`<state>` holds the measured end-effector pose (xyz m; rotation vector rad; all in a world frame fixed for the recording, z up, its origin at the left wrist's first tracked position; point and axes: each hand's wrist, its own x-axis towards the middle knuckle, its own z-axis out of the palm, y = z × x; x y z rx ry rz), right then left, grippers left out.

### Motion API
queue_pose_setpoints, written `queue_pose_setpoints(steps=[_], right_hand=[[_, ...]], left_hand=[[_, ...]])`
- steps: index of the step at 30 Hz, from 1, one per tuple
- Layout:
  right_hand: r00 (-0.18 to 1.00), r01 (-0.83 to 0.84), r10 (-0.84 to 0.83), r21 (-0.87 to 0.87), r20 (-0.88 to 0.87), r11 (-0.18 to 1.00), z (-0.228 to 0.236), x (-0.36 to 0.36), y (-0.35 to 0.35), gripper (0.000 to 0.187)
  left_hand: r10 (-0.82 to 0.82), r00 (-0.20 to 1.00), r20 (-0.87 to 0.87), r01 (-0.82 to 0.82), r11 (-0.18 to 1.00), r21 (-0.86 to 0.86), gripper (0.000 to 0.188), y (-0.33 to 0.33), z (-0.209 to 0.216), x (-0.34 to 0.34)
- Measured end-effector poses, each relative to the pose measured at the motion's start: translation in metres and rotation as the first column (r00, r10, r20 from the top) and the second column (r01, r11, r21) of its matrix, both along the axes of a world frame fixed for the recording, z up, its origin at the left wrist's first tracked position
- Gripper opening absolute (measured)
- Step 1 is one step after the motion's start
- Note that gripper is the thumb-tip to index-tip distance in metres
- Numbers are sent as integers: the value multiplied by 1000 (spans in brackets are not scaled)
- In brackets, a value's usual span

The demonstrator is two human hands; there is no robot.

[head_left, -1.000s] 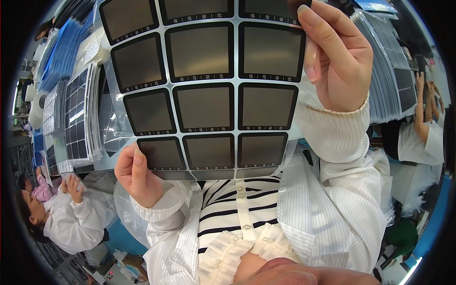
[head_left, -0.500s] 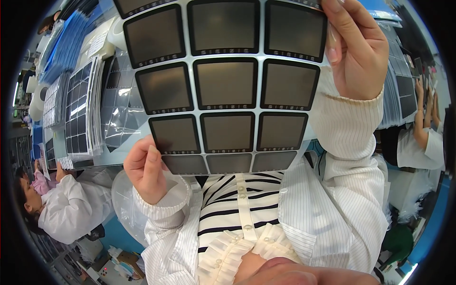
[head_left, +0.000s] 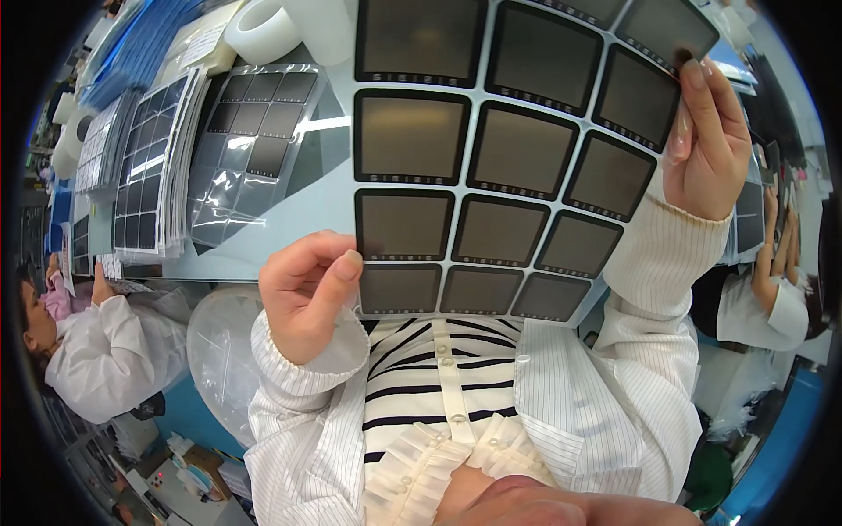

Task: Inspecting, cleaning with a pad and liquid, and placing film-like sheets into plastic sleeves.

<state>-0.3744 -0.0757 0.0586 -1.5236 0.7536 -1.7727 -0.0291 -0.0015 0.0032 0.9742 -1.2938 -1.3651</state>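
Note:
A large sheet of dark rectangular panels (head_left: 514, 230), set in rows on a pale clear backing, is held up in front of me. Its far end runs out of view at the top. My left hand (head_left: 309, 289) pinches the sheet's left edge near the lower corner, thumb in front. At the right edge, higher up, my right hand (head_left: 709, 140) grips it between thumb and fingers. The sheet is tilted and hides part of the table behind it.
On the table (head_left: 237, 245) at left lie a clear sheet with a few dark panels (head_left: 267, 123) and a stack of panel sheets (head_left: 145, 167). Behind them are a white tape roll (head_left: 261, 31) and blue sheets (head_left: 132, 53). Co-workers sit at left (head_left: 114, 351) and right (head_left: 763, 298).
Both hands have moved right with the sheet. It has turned so that its rows slope down to the right, and more of the table at left shows.

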Motion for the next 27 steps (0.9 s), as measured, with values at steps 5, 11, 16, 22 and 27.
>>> queue_pose_setpoints(steps=[5, 11, 16, 22, 27], right_hand=[[1000, 4, -4, -65, -11, 998, 0, 0, 1, 24], [997, 70, -70, -7, 32, 998, 6, -1, 10, 20], [994, 94, -95, 15, 56, 995, 10, -12, 13, 19], [979, 197, -196, -11, 61, 980, 21, -32, 18, 19], [973, 224, -223, -13, 67, 974, 26, -45, 19, 20]], left_hand=[[-59, 997, 46, 63, 995, -75, 13, -5, -2, 1], [-122, 992, 36, 124, 991, -59, 16, -5, 1, -3], [-115, 991, 64, 121, 987, -104, 18, -5, -1, -7], [-76, 994, 81, 83, 992, -98, 17, -3, -2, -10], [-75, 990, 119, 84, 994, -66, 14, -2, 1, -11]])
